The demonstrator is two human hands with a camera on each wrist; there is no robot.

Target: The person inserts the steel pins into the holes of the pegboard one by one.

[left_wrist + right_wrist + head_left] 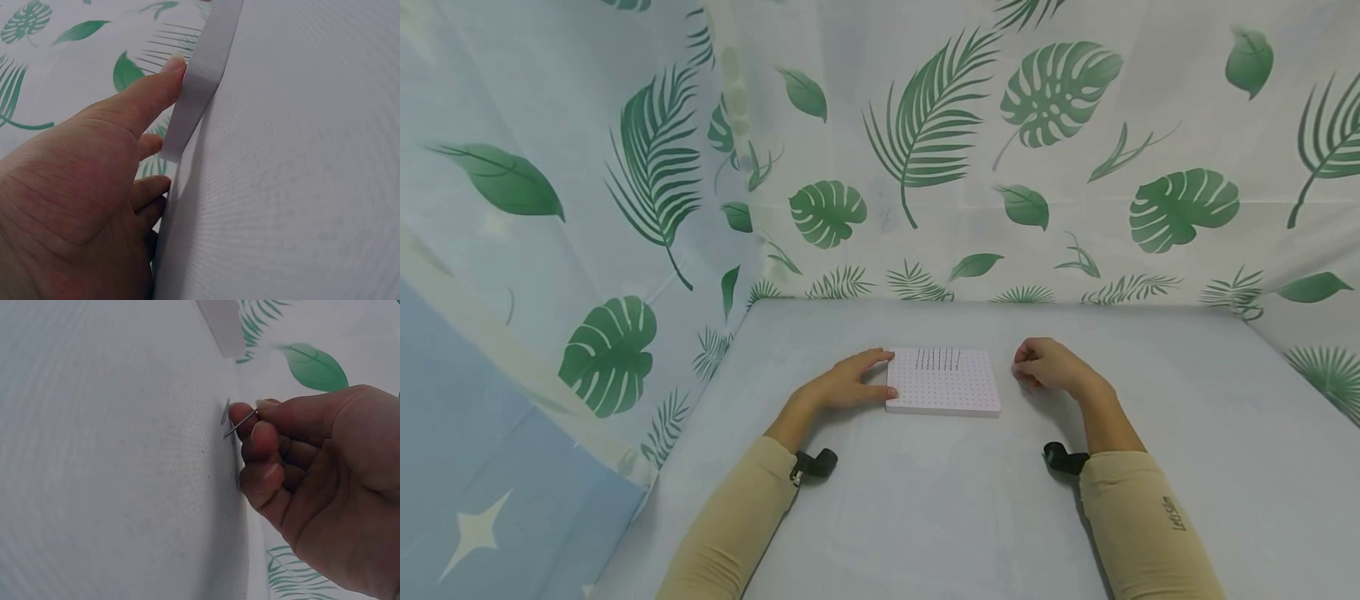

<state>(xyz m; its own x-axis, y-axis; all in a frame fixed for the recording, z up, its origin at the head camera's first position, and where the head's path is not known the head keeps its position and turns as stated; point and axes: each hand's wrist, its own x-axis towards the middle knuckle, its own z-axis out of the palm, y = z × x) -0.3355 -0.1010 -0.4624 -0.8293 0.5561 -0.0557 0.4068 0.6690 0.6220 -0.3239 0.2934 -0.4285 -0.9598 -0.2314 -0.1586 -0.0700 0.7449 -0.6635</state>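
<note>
A white pegboard (943,393) with rows of small holes lies flat on the table. Several thin dark metal pins (939,359) stand upright in a row near its far edge. My left hand (847,379) is at the board's left side, fingers and thumb spread and fairly straight; the thumb (164,81) touches the board's side. To the right of the board, just above the table, my right hand (1054,365) pinches a thin metal pin (241,424) between thumb and fingertips. Another pin-like piece (225,412) shows right behind it; whether it is held cannot be told.
A pale cloth covers the table (940,517). Behind it and at the left hang white curtains (940,242) printed with green leaves. A black wrist camera (823,462) sits by the left sleeve, another black camera (1060,458) by the right.
</note>
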